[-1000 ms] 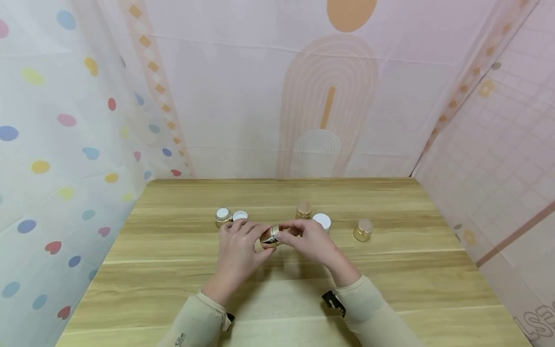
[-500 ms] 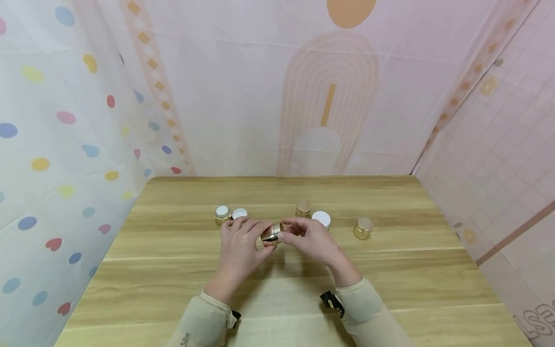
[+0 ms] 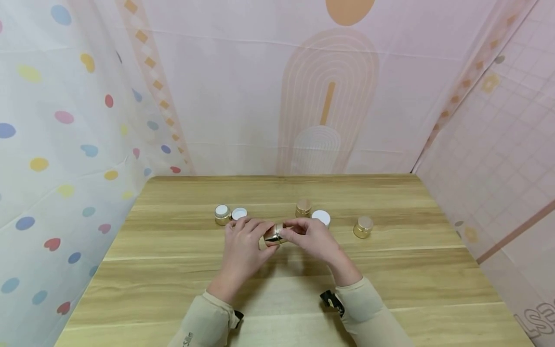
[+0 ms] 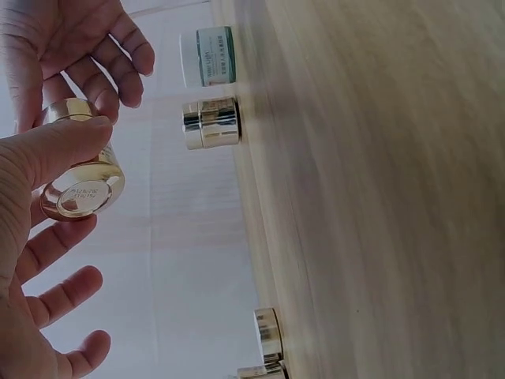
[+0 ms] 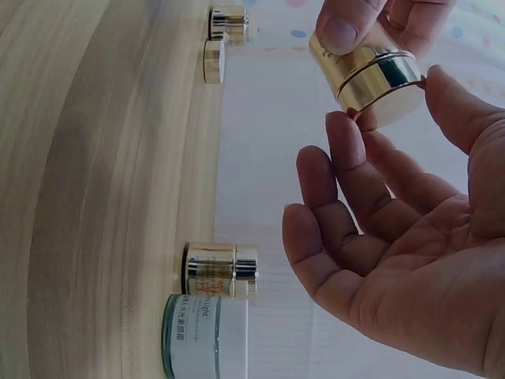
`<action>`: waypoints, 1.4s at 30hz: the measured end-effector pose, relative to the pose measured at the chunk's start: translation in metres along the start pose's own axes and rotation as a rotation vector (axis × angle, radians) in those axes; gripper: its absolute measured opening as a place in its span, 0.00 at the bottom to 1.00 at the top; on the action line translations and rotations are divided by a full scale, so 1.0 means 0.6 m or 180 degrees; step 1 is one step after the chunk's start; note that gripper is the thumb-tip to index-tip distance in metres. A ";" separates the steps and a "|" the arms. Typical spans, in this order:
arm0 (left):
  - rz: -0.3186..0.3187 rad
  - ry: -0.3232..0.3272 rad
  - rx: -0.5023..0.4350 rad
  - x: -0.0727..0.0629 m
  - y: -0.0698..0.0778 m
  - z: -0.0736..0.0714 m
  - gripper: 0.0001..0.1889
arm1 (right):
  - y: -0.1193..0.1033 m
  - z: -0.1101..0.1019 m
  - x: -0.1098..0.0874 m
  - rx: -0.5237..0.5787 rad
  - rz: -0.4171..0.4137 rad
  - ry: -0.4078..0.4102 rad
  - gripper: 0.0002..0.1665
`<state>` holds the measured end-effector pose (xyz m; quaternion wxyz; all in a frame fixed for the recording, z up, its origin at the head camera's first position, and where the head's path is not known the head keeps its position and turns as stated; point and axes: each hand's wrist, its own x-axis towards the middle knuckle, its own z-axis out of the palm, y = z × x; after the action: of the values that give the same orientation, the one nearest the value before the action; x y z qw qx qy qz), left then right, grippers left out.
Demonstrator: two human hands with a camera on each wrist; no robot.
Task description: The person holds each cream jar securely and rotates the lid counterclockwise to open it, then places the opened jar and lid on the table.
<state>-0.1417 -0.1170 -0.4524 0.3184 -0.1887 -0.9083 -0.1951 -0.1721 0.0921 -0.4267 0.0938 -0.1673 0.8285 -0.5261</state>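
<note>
A shiny gold cosmetic jar (image 3: 271,236) is held tilted on its side between both hands over the table. My left hand (image 3: 243,243) grips the jar's body, thumb on one side and fingers on the other. My right hand (image 3: 312,238) pinches the gold lid (image 5: 383,88) between thumb and forefinger, its other fingers loosely bent away. The lid sits against the jar body, with a thin seam between them in the right wrist view. Facing the left wrist camera is the jar's round base (image 4: 85,197), which bears small print.
Behind my left hand stand a gold jar with a white top (image 3: 223,215) and an upturned lid with a white inside (image 3: 239,213). A capped gold jar (image 3: 303,208) and a white-lidded jar (image 3: 321,217) stand behind my right hand. Another gold jar (image 3: 363,227) is farther right.
My left hand and the jar have shifted slightly right, towards my right hand. Both hands keep their hold, and the jars on the table stay put.
</note>
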 end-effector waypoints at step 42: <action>-0.0125 -0.0214 -0.0140 0.000 -0.003 -0.003 0.26 | 0.009 -0.008 0.001 -0.0011 -0.0107 -0.0256 0.32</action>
<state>-0.1416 -0.1193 -0.4511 0.2796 -0.1843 -0.9175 -0.2147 -0.1755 0.0981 -0.4293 0.1179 -0.2024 0.8221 -0.5190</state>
